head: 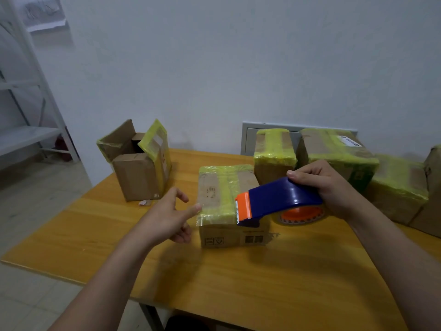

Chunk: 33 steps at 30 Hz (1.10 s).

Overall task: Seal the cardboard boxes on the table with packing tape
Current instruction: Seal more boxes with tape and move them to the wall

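Yellow bench (238, 278), pale wall (238, 68). Fingers of the right hand (327, 185) curl round the tape dispenser (279, 199) at the centre box (222, 187), 5 o'clock edge, seemingly finishing a strip. The left hand (167, 213), spread and empty, sits at its 9 o'clock side. Next: tear cleanly — the open box (138, 168) at 10 o'clock is unsealed.

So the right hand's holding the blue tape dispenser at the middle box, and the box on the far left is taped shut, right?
Not quite. The head view shows the far-left box open, flaps standing up. The rest holds: the right hand grips the blue tape dispenser at the middle box.
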### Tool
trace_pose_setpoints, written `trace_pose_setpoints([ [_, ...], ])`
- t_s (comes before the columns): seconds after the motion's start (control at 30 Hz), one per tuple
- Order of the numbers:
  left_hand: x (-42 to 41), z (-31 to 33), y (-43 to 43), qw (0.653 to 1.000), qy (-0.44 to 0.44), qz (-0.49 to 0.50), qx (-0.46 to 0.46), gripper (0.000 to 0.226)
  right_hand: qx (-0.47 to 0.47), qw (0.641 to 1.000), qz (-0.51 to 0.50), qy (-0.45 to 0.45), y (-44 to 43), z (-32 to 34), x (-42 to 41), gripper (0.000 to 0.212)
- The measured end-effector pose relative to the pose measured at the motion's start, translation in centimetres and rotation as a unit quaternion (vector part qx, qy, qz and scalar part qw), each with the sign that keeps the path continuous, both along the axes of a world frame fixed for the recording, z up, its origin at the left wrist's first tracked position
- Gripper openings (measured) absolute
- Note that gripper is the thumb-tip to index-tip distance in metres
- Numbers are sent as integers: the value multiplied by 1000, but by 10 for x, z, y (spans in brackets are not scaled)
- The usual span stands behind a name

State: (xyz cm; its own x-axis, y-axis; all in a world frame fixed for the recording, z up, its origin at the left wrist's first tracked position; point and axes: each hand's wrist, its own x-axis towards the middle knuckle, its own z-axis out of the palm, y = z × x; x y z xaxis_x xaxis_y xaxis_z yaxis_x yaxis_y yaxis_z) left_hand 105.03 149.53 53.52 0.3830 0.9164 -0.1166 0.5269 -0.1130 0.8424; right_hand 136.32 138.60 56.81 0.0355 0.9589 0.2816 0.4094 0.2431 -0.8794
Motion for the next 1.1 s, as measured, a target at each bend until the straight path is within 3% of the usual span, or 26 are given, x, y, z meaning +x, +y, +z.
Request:
trace_pose_setpoints([
  [0.1,9,5,12,974,105,31,196,23,-8,1000,-5,-4,0,2,-1,45],
  [0.2,42,13,23,951,95,-20,292,36,-17,1000,-8,-1,0,4,-2,41],
  [0.37,93,-4,40,937,268,-128,181,61,-32,999,-5,5,1,5,1,42],
  [0.47,95,-15,44,914,322,-143,200,69,-49,999,-13,0,4,5,5,46],
  [0.97,95,-6,50,883,392,-160,203,87,-104,995,-11,1,-4,5,31,46],
  [1.1,116,2,51,915,344,-122,169,77,-106,994,-19,-17,-7,8,33,39],
])
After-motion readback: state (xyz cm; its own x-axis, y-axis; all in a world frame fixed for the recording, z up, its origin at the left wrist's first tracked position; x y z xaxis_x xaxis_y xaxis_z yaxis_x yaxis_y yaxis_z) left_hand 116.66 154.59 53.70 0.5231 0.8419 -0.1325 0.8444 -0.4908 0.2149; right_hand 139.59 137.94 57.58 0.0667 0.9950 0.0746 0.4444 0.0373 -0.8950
